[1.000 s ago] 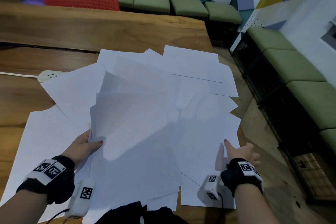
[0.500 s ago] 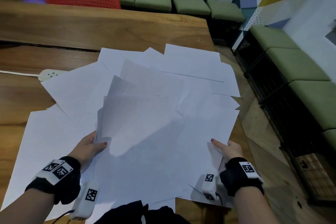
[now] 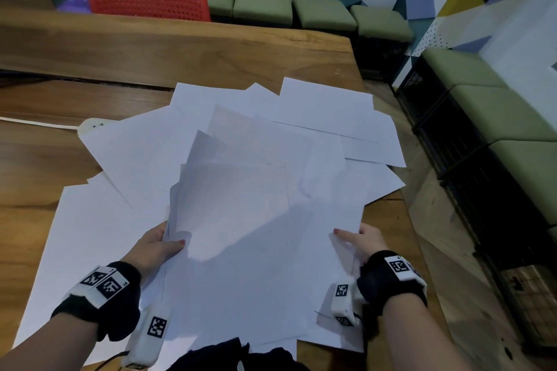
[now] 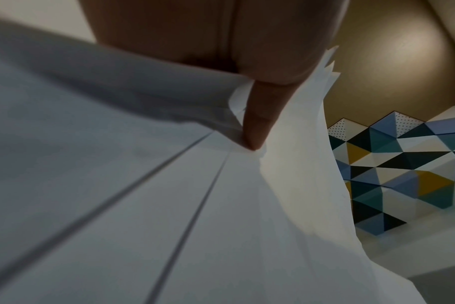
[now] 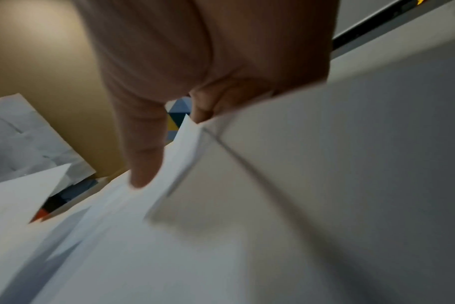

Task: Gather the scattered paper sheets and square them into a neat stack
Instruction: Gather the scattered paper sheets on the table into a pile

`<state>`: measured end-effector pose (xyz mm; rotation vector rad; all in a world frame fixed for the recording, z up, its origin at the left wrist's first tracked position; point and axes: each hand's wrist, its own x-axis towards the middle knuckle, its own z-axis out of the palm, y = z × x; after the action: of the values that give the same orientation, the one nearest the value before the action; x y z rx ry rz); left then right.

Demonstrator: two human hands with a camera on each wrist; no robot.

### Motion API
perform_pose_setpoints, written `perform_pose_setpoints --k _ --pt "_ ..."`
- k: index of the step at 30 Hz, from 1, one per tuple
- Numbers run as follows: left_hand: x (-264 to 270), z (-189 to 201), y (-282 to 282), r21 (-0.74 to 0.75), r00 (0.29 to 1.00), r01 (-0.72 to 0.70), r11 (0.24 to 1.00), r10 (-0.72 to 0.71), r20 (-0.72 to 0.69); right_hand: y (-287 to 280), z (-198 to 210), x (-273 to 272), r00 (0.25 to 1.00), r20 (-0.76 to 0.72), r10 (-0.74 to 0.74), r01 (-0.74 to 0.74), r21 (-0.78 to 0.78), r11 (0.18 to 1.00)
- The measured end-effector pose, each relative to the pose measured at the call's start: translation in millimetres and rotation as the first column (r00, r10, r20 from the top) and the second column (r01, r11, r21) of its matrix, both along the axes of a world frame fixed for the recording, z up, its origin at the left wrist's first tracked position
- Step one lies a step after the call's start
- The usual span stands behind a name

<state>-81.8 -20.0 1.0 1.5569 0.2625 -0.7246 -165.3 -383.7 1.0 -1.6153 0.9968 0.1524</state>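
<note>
We see a wooden table [image 3: 211, 51] made of broad brown planks, a dark seam running across it toward the far side. White paper sheets [image 3: 325, 117] lie spread over its near half in overlapping, skewed layers — some corners jut past the right edge. At the left, a white power strip [image 3: 90, 125] rests on the wood, partly under a sheet — its cord [image 3: 33, 123] trails off left

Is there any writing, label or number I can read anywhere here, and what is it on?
No readable words, brands or numbers.
Paper sheets: blank white sides, no print visible.
Left wrist band and right wrist band: black-and-white square code markers, patterns only, no letters.
Small white units by each wrist: same kind of marker, no text.
White power strip: too small to tell any marking.
</note>
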Motion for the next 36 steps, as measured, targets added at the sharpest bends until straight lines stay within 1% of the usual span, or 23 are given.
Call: perform_pose_setpoints --k 2,3,4,6,9,11,14,16,18,21,24,27,30,33,36 --pt "-0.2 0.8 -0.2 -0.002 1.0 0.006 1.0 -0.006 0.0 14.2 -0.8 0.2 0.998 -0.004 0.07 -0.069 0.125 0.99" --pt "0.0 0.6 -0.9 -0.003 1.0 0.006 1.0 -0.006 0.001 18.7 -3.6 -0.3 0.995 -0.014 0.097 -0.094 0.144 0.985" --pt "-0.1 0.8 -1.2 -0.003 1.0 0.003 1.0 -0.003 0.001 21.5 -8.3 -0.4 0.996 -0.007 0.088 -0.086 0.147 0.985" --pt "-0.8 1.1 -2.0 0.001 1.0 0.002 1.0 -0.002 0.004 25.5 -15.3 -0.4 0.999 0.024 0.023 -0.026 0.152 0.988" --pt "-0.2 1.3 -0.3 0.006 1.0 0.001 1.0 -0.001 -0.001 32.4 -24.6 1.5 0.998 -0.03 0.053 -0.049 0.127 0.991" --pt "1.3 -0.1 1.1 0.012 1.0 -0.006 1.0 0.006 -0.008 33.2 -26.4 3.1 0.996 -0.04 0.082 -0.08 0.044 0.996" --pt "3.9 -4.2 4.4 0.023 0.999 -0.041 0.999 0.042 -0.016 28.2 -9.1 3.7 0.988 -0.063 0.139 -0.148 -0.178 0.973" --pt "5.7 -6.7 7.3 0.044 0.998 -0.066 0.997 0.067 -0.018 22.9 7.5 2.4 0.979 -0.077 0.19 -0.204 -0.289 0.935" --pt "7.2 -9.7 9.6 0.055 0.996 -0.086 0.995 0.088 -0.025 17.8 20.7 0.5 0.963 -0.123 0.238 -0.267 -0.382 0.885" --pt "8.8 -11.4 9.5 0.077 0.995 -0.092 0.993 0.094 -0.028 15.1 35.2 -2.6 0.95 -0.186 0.253 -0.312 -0.481 0.819" --pt "9.2 -10.4 7.1 0.1 0.995 -0.097 0.99 0.098 -0.008 18.1 47.9 -6.7 0.957 -0.179 0.228 -0.29 -0.547 0.785" --pt "9.7 -12.5 4.9 0.137 0.994 -0.111 0.984 0.11 0.019 18.2 57.0 -12.9 0.941 -0.22 0.257 -0.338 -0.597 0.727" --pt "9.9 -14.8 5.7 0.167 0.994 -0.106 0.98 0.099 0.049 16.7 62.8 -21.3 0.912 -0.285 0.295 -0.41 -0.597 0.689" --pt "9.7 -17.1 8.8 0.186 0.994 -0.098 0.978 0.089 0.056 16.3 68.9 -30.6 0.904 -0.297 0.307 -0.426 -0.602 0.675" --pt "8.2 -13.8 8.4 0.199 0.995 -0.094 0.976 0.083 0.063 15.8 74.8 -40.3 0.871 -0.365 0.33 -0.489 -0.572 0.658"
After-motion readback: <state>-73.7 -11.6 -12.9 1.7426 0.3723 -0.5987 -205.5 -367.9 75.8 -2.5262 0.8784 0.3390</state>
